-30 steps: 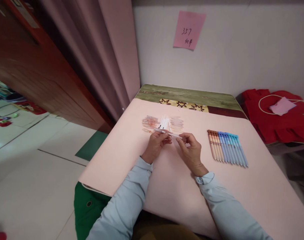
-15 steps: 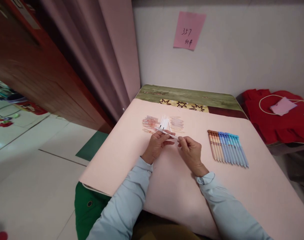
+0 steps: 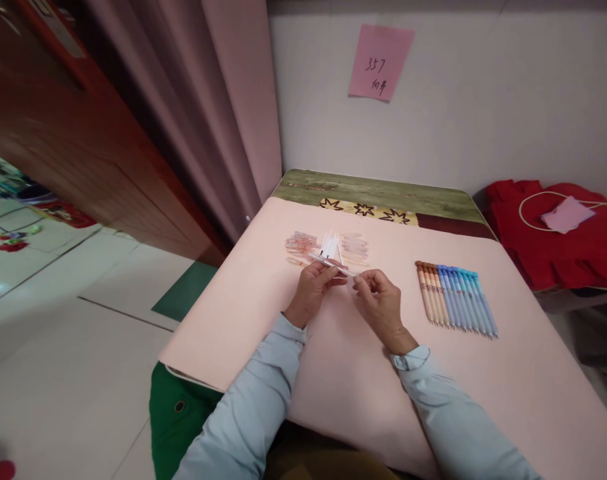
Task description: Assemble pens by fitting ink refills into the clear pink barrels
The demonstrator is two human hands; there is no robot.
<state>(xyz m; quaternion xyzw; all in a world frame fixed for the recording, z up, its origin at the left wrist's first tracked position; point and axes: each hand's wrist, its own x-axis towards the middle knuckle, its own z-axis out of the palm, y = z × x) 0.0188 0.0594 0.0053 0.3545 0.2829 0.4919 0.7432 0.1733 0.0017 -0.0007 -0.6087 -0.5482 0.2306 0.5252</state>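
My left hand (image 3: pixel 313 290) is closed around a thin white pen refill (image 3: pixel 333 264), held just above the pink table cover (image 3: pixel 263 313). My right hand (image 3: pixel 380 300) is pinched at the refill's right end; what it holds there is too small to make out. Just behind my hands lie loose pen parts: orange-clear barrels (image 3: pixel 299 244), white refills (image 3: pixel 329 245) and pale clear pieces (image 3: pixel 356 248). To the right, a neat row of finished pens (image 3: pixel 456 295), orange ones then blue ones, lies side by side on the cover.
The table's far end shows a green and yellow patterned cloth (image 3: pixel 378 200) against the white wall with a pink note (image 3: pixel 380 61). A curtain (image 3: pixel 218 100) hangs left. Red cloth with a white cord (image 3: pixel 553 230) lies at the right. Tiled floor drops off left.
My right hand has slid left along the refill toward my left hand. The view has barely shifted.
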